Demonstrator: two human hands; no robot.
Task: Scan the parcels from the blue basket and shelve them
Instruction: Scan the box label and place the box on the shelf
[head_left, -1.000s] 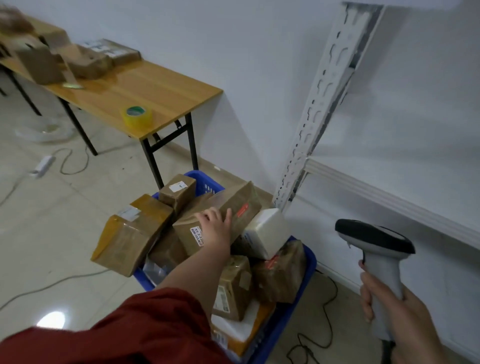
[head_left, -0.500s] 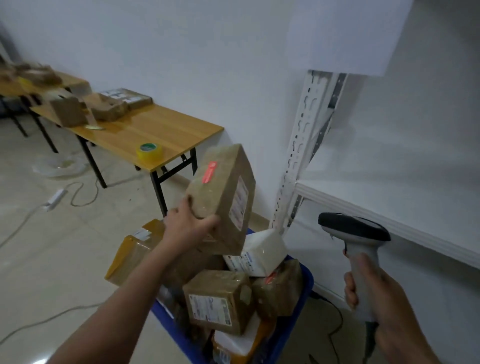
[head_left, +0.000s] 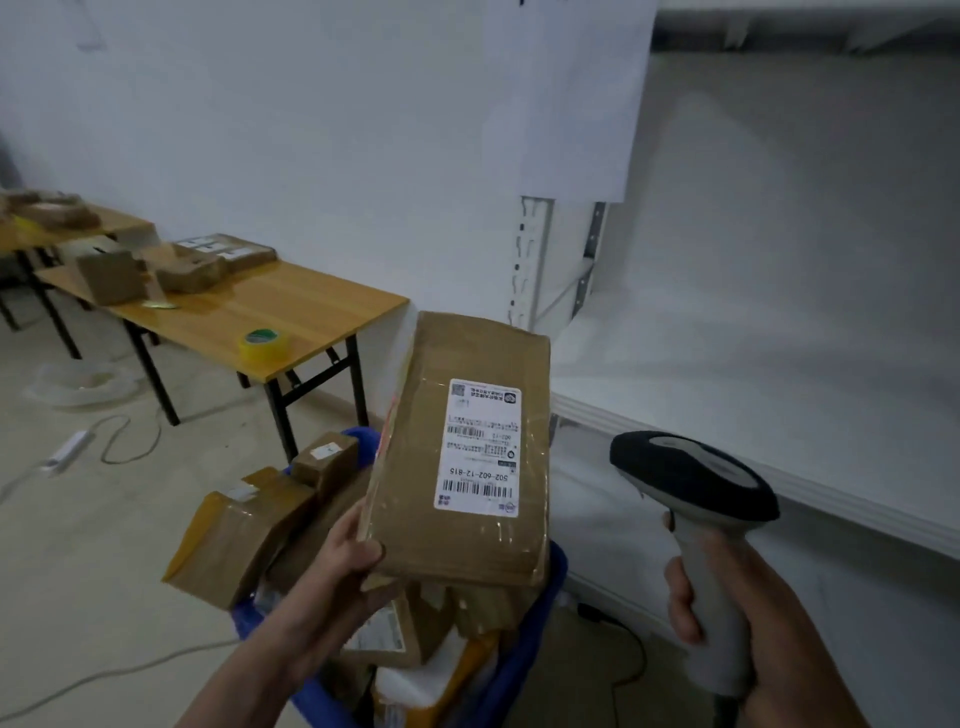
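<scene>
The left hand (head_left: 349, 558) grips the parcel (head_left: 462, 457) by its lower left corner, holding it up above the basket (head_left: 535, 618) with the label (head_left: 480, 447) facing the camera. The right hand (head_left: 748, 613) is wrapped around the scanner (head_left: 693, 488) handle — its head sits just right of the parcel. Turn the scanner's window toward the lower barcode, keep the parcel steady and the label flat — glossy tape over it may glare.

A yellow tape roll (head_left: 263, 343) sits on the wooden bench (head_left: 291, 312); a white power strip (head_left: 67, 451) lies on the floor.
</scene>
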